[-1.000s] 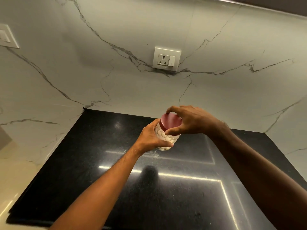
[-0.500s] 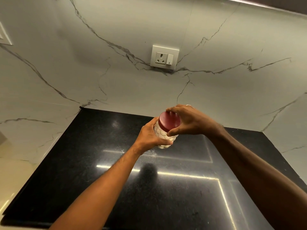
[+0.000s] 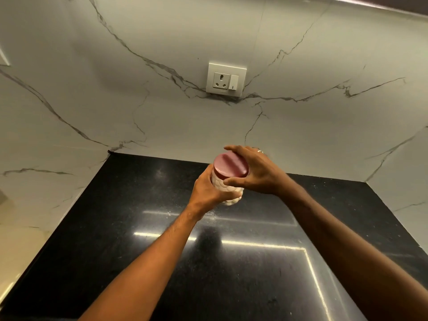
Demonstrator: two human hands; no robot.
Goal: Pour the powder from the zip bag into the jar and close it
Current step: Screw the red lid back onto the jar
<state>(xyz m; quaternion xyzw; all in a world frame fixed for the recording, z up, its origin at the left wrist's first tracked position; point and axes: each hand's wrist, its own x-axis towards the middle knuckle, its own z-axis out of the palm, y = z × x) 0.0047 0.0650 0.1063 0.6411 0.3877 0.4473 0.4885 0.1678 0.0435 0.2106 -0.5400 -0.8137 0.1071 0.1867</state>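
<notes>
Dark-red lid (image 3: 230, 164) sits on the jar (image 3: 228, 190), right hand (image 3: 256, 174) curled over it from 3 o'clock, thumb pressed on the rim at 6 and fingers wrapped past 12. Left hand (image 3: 208, 190) clamps the white bumpy jar body from 9 o'clock, jar apparently lifted off the black glossy countertop (image 3: 129, 228), though contact underneath is hard to tell. Faint powder specks (image 3: 212, 215) on the counter at 6 o'clock of the jar; wall socket (image 3: 226, 79) at 12 on the marble backsplash (image 3: 115, 66).
</notes>
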